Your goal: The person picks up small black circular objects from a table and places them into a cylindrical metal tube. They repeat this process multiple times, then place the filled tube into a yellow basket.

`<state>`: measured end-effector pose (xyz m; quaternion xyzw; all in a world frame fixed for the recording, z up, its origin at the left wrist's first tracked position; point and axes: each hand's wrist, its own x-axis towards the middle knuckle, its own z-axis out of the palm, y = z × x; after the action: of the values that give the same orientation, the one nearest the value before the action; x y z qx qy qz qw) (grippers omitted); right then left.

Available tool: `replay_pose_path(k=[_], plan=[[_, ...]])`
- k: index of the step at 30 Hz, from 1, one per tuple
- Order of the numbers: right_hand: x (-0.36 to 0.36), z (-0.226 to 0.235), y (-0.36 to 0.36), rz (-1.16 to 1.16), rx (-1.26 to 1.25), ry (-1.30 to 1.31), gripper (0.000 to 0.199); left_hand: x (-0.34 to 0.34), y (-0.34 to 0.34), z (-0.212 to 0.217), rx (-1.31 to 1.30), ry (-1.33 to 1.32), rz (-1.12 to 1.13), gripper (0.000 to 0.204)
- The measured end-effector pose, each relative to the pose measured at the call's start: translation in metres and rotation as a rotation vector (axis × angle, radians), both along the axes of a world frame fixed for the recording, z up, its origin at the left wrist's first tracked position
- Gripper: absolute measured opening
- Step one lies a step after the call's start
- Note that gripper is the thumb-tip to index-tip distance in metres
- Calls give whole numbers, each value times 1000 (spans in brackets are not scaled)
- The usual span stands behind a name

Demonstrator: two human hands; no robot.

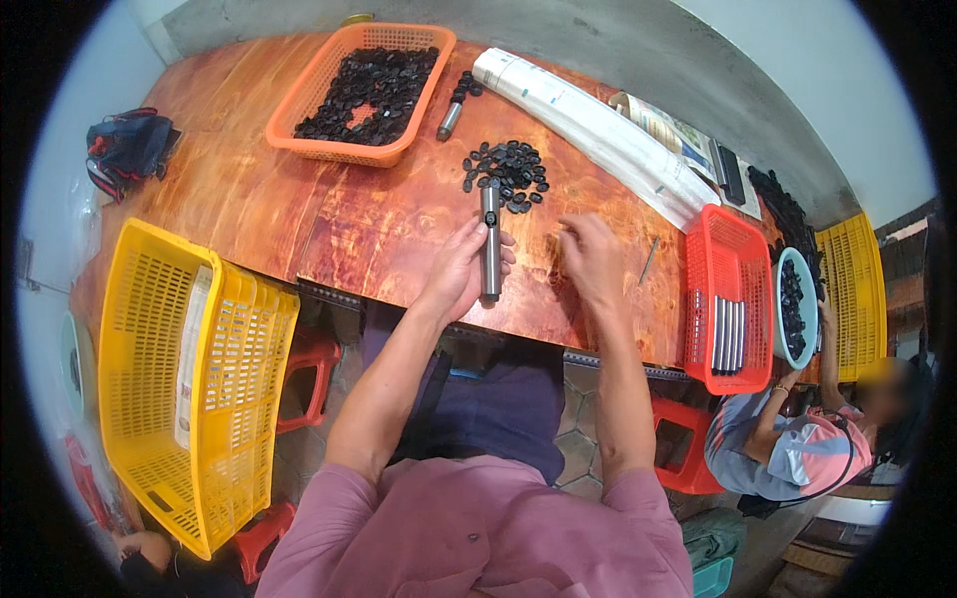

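Note:
My left hand [461, 267] is wrapped round a silver metal tube [491, 257], held upright over the table's near side. A small black oval part [489, 218] sits on the tube's side near its upper half. To the right, apart from the tube, is my right hand [595, 257], its fingers curled in with thumb and forefinger close together. Whatever they may hold is hidden. Just beyond the tube's far end lies a loose pile of small black oval parts [513, 169].
An orange basket [404, 149] of black parts stands far left, beside another metal tube [451, 120]. A red basket [701, 329] with several metal tubes and a pale blue basin [803, 344] stand right, near another person [797, 448]. A yellow crate [229, 399] is at left.

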<state>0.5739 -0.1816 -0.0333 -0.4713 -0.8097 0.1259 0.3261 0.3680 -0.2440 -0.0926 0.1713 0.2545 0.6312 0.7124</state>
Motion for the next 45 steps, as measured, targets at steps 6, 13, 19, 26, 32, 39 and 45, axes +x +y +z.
replay_pose_path(k=[6,13,19,26,32,39,45], plan=[[-44,-27,28,-102,-43,-31,21,3,1,6,-2,18,8,29],[-38,-30,20,-78,18,-148,21,3,-1,6,7,11,9,30],[-29,-17,16,-163,-225,-62,24,3,-2,6,1,17,-8,32],[-20,-13,26,-240,-224,-16,26,3,-2,10,-5,-2,-9,34],[-27,-19,23,-200,-209,-87,26,2,0,6,14,6,-69,35],[-13,-23,19,-83,-153,-155,28,1,-3,13,25,-14,-142,39],[-12,-11,15,-65,-320,-182,29,1,-4,14,10,-34,-167,40]])
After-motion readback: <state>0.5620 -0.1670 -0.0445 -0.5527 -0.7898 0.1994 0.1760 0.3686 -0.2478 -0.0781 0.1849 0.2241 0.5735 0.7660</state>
